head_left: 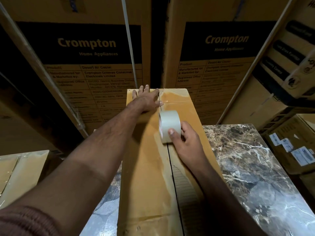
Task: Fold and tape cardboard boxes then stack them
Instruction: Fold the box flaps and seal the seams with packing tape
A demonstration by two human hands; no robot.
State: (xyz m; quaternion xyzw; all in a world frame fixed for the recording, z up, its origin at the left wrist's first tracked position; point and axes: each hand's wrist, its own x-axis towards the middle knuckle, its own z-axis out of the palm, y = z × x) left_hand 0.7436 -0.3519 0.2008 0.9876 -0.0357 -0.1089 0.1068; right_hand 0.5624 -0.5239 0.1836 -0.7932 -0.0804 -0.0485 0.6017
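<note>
box: long brown cardboard box [146, 167] lies flaps-up on a dark veined marble tabletop [247, 167], its far end close to the stacked crompton cartons [88, 65]
seam: centre seam between the two top flaps [170, 166] runs toward the viewer; open on the near stretch, glossy with tape at the far end
tape: clear roll of packing tape [168, 126] stands on edge on the seam, about midway along the box
left hand: left hand [146, 99] flat, fingers straight, pressing the far end of the box just left of the seam
right hand: right hand [185, 142] curled round the roll, thumb on its rim
step: taping the top seam (strip seems anchored far, roll to be drawn near)
next: pull the roll straight along the seam toward the near edge, keep the flaps butted, then smooth and cut
risk: strip drifting off the gap, or wrinkling
side: another pale cardboard box [22, 169] at lower left
</note>
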